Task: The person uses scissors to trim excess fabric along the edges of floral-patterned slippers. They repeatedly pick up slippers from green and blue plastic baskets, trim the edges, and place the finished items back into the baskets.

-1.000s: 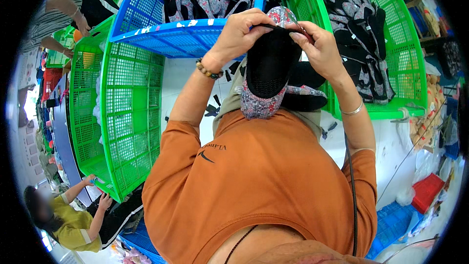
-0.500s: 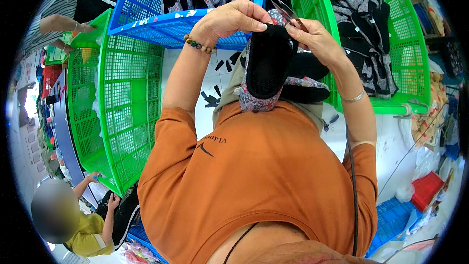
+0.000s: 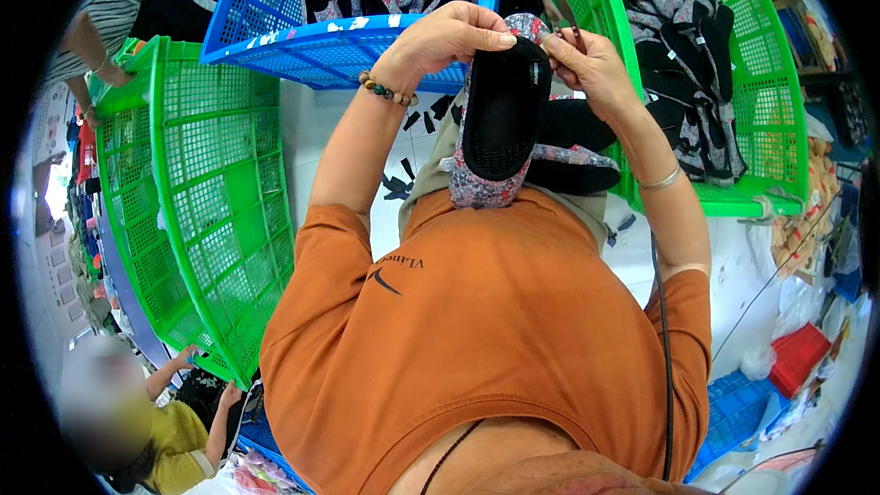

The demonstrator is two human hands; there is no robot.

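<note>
A slipper with a black insole (image 3: pixel 502 119) and a grey-and-red patterned fabric edge is held in front of my belly between both hands. My left hand (image 3: pixel 449 39) pinches its far end from the left, thumb over the rim. From the right, my right hand (image 3: pixel 594 73) grips the same end with thumb and fingers. A pair of metal snips (image 3: pixel 563 7) also sits in my right hand, its blades pointing away from me. Behind the held slipper, another patterned slipper with a black sole (image 3: pixel 573 172) lies across my lap.
Ahead stands a blue crate (image 3: pixel 302 53) of patterned slippers. A green crate (image 3: pixel 775 156) at the right holds more. Two people grasp a large green crate (image 3: pixel 220 192) at the left. Black scraps (image 3: pixel 398 181) litter the floor. A dark cable (image 3: pixel 666 357) hangs along my right side.
The held slipper has turned a little, showing more patterned fabric at its far end. My right hand and the snips shifted slightly right. The left green crate moved leftward with the two people.
</note>
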